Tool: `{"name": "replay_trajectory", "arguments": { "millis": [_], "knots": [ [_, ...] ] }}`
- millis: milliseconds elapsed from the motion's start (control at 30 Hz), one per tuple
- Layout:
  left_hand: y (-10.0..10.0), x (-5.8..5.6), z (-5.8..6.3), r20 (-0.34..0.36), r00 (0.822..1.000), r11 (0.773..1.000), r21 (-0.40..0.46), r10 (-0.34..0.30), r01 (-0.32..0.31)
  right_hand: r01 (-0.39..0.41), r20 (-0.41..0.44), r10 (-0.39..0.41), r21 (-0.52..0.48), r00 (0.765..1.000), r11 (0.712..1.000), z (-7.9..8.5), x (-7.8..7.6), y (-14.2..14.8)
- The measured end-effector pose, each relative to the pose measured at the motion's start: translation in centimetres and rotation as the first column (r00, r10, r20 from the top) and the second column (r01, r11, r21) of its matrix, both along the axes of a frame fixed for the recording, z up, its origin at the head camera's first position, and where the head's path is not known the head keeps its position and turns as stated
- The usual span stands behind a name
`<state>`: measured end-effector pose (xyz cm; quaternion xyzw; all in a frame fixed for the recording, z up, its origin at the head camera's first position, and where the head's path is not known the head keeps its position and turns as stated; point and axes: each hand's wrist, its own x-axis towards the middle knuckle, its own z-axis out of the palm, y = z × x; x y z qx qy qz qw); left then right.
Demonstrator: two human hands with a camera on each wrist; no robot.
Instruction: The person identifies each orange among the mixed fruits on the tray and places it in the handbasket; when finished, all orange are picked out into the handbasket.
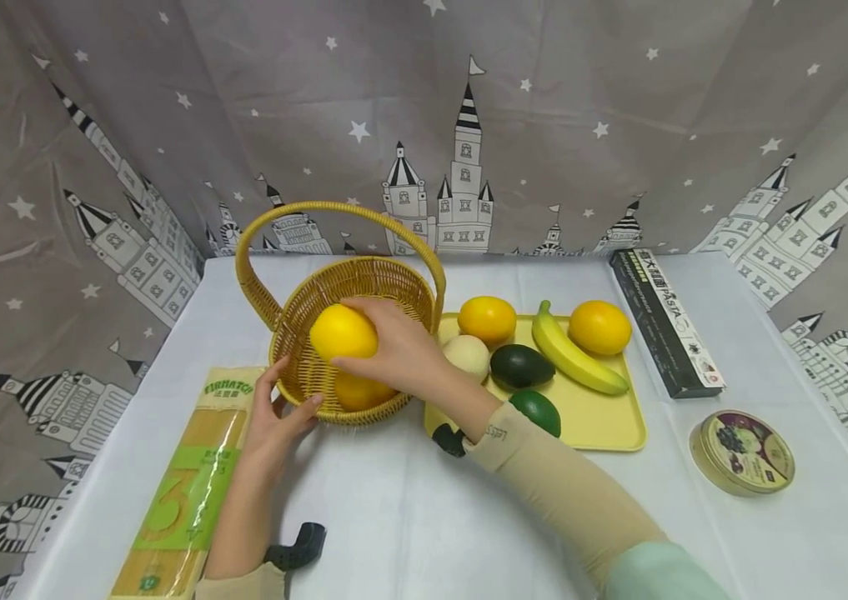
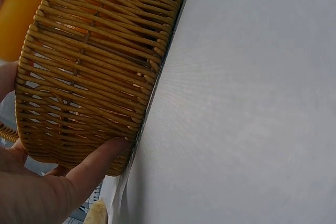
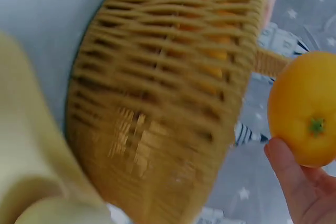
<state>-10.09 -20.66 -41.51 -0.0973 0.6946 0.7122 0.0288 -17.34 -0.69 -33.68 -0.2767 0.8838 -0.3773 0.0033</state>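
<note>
My right hand point(image 1: 403, 346) holds an orange point(image 1: 341, 332) above the wicker basket point(image 1: 302, 308), with the thumb at its lower side. In the right wrist view, the held orange point(image 3: 307, 108) shows its green stem end beyond the basket's rim. Another orange point(image 1: 356, 393) lies inside the basket, partly hidden by the held one. My left hand point(image 1: 277, 429) grips the basket's front left side. The left wrist view shows that thumb point(image 2: 100, 163) against the woven outer wall; the other fingers are partly hidden behind the basket.
Right of the basket, a yellow tray point(image 1: 611, 425) bears two oranges, a banana point(image 1: 577, 354), a dark avocado point(image 1: 521, 367), a green fruit point(image 1: 536, 411) and a pale round one point(image 1: 467, 357). A pasta box point(image 1: 667, 325), round tin point(image 1: 742, 452) and noodle packet point(image 1: 183, 492) lie around.
</note>
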Motion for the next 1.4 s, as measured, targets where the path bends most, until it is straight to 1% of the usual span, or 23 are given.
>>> {"name": "replay_trajectory", "arguments": {
  "millis": [167, 233, 333, 500, 700, 833, 967, 1200, 1300, 1400],
  "knots": [
    [-0.2, 0.1, 0.0, 0.002, 1.0, 1.0, 0.006, -0.003, 0.003, -0.024, 0.034, 0.023, 0.045, 0.999, 0.999, -0.1, -0.9, -3.0],
    [-0.2, 0.1, 0.0, 0.004, 1.0, 1.0, 0.004, -0.004, 0.004, -0.025, 0.053, 0.022, 0.075, 0.998, 0.997, -0.2, -1.2, -3.9],
    [-0.2, 0.1, -0.1, 0.011, 1.0, 1.0, -0.011, 0.0, 0.001, -0.029, 0.059, 0.022, 0.115, 0.998, 0.993, -0.5, -1.5, -5.0],
    [-0.1, 0.1, -0.1, 0.015, 1.0, 0.999, -0.031, 0.016, -0.015, -0.025, 0.053, 0.018, 0.148, 0.998, 0.989, -1.7, -2.1, -6.0],
    [-0.1, 0.0, -0.1, 0.005, 1.0, 1.0, 0.005, 0.013, -0.013, 0.013, 0.083, -0.027, 0.155, 0.996, 0.988, -3.6, -2.7, -6.5],
    [0.0, 0.0, -0.1, 0.006, 1.0, 1.0, -0.003, 0.013, -0.013, 0.005, 0.085, -0.019, 0.159, 0.996, 0.987, -4.4, -2.7, -6.6],
    [0.1, 0.0, -0.2, 0.016, 1.0, 1.0, -0.016, 0.015, -0.015, -0.019, 0.075, 0.005, 0.183, 0.997, 0.983, -4.5, -2.6, -6.7],
    [0.1, -0.1, -0.1, 0.026, 0.999, 0.999, -0.022, 0.024, -0.023, -0.056, 0.055, 0.043, 0.269, 0.998, 0.961, -4.1, -2.3, -6.4],
    [0.0, 0.0, -0.1, 0.03, 0.999, 0.999, -0.027, 0.026, -0.025, -0.056, 0.042, 0.046, 0.286, 0.998, 0.957, -3.8, -2.2, -6.2],
    [0.0, 0.0, 0.0, 0.021, 1.0, 1.0, -0.023, 0.019, -0.018, -0.051, 0.027, 0.046, 0.272, 0.999, 0.961, -3.2, -1.9, -5.8]
  ]
}}
